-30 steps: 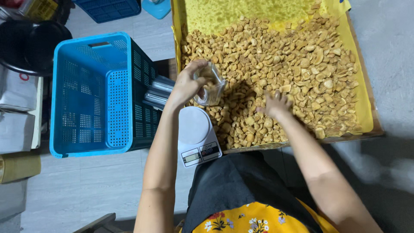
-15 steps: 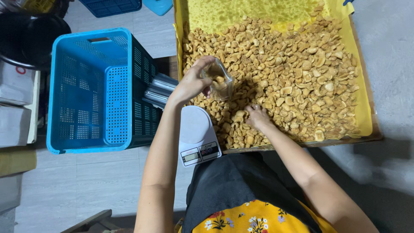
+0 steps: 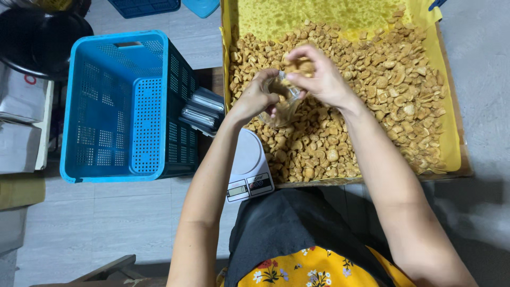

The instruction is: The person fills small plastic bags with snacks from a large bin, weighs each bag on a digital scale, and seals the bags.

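Tray: a wide, shallow box lined with yellow paper (image 3: 450, 139) fills the upper right of the frame.
Snack pieces: a heap of pale brown, curved snack pieces (image 3: 372, 106) covers most of the lining; a bare yellow patch lies along the top edge.
Crate: a blue perforated plastic crate (image 3: 119, 103) stands at centre left, just beside the tray.
Stool: a black round seat (image 3: 37, 37) sits in the upper left corner.
Scale: a white kitchen scale with a round plate (image 3: 248, 167) lies at frame centre, below the tray's near left corner and partly under the left forearm.
Stack: a small pile of clear flat lids or containers (image 3: 202, 110) rests between the crate and the tray.
Left hand: the left hand (image 3: 255, 98) is closed around a small clear plastic container (image 3: 284, 103), held above the snack pieces at upper centre.
Right hand: the right hand (image 3: 319, 79) has its fingers pinched on a few snack pieces directly over the container's mouth, touching its rim.
Container contents: some snack pieces show through its clear wall.
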